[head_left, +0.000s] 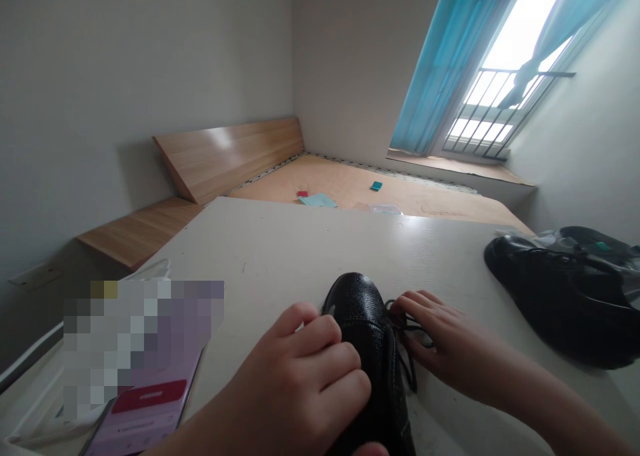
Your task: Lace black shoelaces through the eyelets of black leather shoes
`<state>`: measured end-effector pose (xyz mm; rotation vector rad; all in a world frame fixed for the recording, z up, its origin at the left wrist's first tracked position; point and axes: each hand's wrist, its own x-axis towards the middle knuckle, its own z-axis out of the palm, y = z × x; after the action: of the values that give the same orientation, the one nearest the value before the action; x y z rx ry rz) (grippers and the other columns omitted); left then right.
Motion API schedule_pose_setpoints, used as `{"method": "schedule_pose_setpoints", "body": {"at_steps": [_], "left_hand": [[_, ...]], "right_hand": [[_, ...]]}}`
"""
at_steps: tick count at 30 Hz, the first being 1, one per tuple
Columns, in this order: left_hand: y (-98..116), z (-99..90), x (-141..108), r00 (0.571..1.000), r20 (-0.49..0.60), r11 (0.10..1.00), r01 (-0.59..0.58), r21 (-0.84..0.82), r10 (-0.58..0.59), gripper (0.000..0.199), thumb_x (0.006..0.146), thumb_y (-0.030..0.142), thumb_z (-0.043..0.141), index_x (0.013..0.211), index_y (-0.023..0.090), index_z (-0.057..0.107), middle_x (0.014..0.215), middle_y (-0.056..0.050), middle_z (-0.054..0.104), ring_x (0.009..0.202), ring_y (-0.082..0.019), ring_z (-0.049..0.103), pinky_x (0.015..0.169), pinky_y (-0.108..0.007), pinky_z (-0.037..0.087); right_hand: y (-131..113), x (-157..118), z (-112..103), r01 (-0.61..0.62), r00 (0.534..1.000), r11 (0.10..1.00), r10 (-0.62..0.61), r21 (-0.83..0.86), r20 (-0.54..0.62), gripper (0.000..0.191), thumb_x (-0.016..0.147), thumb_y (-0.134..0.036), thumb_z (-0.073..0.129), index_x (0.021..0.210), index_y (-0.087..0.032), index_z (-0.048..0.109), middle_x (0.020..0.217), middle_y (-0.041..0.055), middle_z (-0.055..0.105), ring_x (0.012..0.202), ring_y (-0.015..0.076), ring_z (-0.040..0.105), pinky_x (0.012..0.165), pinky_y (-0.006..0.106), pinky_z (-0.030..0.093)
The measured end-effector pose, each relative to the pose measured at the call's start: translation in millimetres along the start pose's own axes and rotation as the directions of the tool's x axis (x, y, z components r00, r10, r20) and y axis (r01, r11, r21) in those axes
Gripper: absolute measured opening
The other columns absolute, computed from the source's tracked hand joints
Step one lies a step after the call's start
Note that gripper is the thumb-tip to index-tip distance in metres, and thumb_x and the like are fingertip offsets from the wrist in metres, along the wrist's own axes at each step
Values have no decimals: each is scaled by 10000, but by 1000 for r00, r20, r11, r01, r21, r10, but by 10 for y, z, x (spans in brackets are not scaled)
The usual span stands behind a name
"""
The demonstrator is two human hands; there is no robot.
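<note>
A black leather lace-up shoe (357, 303) lies in front of me on the white table, its toe pointing away. My left hand (313, 376) is closed against the shoe's left side, fingers curled and the thumb tip showing at the bottom edge. A small greyish bit shows by its index finger; I cannot make out what it is. On the shoe's other side, my right hand (433, 329) pinches the black shoelace (411, 366) between thumb and fingers. Loops of lace hang beside the shoe. Its near end is cut off by the frame.
A second black shoe (560, 296) stands on the table (280, 249) at right, by clear plastic wrapping (550, 238). At left lie a phone (150, 403) with a lit screen and a white bag-like item (37, 409), partly pixelated. Beyond the table is a bed (425, 196) with small items.
</note>
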<state>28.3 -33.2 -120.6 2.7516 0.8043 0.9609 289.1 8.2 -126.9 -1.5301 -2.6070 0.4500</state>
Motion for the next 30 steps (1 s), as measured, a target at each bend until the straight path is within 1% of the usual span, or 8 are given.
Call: {"method": "schedule_pose_setpoints", "body": {"at_steps": [4, 8, 13, 15, 17, 21, 26, 30], "left_hand": [[102, -43, 80, 989, -93, 992, 118, 53, -112, 292, 950, 292, 463, 735, 200, 637, 785, -21, 650, 753, -186, 539, 769, -369, 350], [155, -9, 111, 980, -135, 983, 158, 91, -145, 317, 927, 255, 456, 649, 191, 595, 756, -17, 610, 725, -178, 519, 750, -369, 341], [165, 18, 116, 971, -157, 966, 207, 157, -183, 285, 917, 187, 430, 722, 188, 638, 777, -27, 611, 741, -190, 523, 741, -381, 327], [152, 16, 128, 967, -172, 960, 219, 176, -189, 282, 917, 182, 431, 721, 186, 633, 784, -32, 612, 752, -194, 528, 748, -386, 321], [128, 14, 138, 962, -182, 955, 234, 180, -202, 279, 916, 175, 447, 688, 183, 607, 792, -33, 611, 762, -192, 529, 764, -388, 318], [71, 28, 120, 953, -230, 964, 231, 131, -197, 276, 928, 174, 464, 664, 182, 543, 785, -17, 581, 760, -177, 509, 786, -387, 312], [44, 53, 73, 949, -279, 977, 183, 104, -148, 177, 912, 192, 520, 767, 199, 622, 1000, -52, 605, 945, -213, 534, 914, -422, 341], [58, 28, 82, 931, -295, 962, 255, 97, -217, 115, 857, 191, 572, 933, 209, 657, 1191, -79, 596, 1095, -259, 526, 965, -431, 392]], "right_hand": [[-33, -14, -120, 51, 997, 993, -45, 103, -60, 361, 808, -50, 464, 1122, -215, 530, 1161, 93, 594, 1129, 252, 535, 994, 505, 453], [-280, -63, -228, 263, 949, 927, -200, 266, -244, 179, 854, -85, 497, 920, -246, 537, 1213, 53, 551, 1196, 197, 519, 1032, 376, 462], [-588, -193, -148, 583, 786, 799, -510, 148, -349, 154, 925, -311, 586, 794, -287, 661, 1335, -4, 531, 1349, 196, 413, 1103, 302, 414], [-622, -217, -79, 573, 755, 819, -546, -40, -364, 138, 912, -376, 614, 833, -299, 696, 1368, -15, 544, 1397, 217, 333, 1132, 325, 383], [-616, -222, -21, 478, 778, 863, -502, -161, -379, 157, 918, -387, 599, 865, -286, 706, 1425, -18, 528, 1404, 240, 318, 1144, 366, 364], [-560, -189, 60, 345, 743, 919, -392, -191, -542, 219, 952, -239, 479, 1000, -240, 693, 1507, 22, 442, 1419, 278, 301, 1143, 441, 319], [-535, -141, 107, 350, 756, 906, -423, -238, -499, 337, 946, -173, 425, 1234, -189, 599, 1414, 101, 495, 1383, 274, 336, 1052, 430, 423], [-549, -136, 83, 353, 749, 896, -444, -271, -492, 360, 938, -164, 431, 1262, -158, 588, 1326, 124, 551, 1319, 249, 410, 987, 387, 502]]}}
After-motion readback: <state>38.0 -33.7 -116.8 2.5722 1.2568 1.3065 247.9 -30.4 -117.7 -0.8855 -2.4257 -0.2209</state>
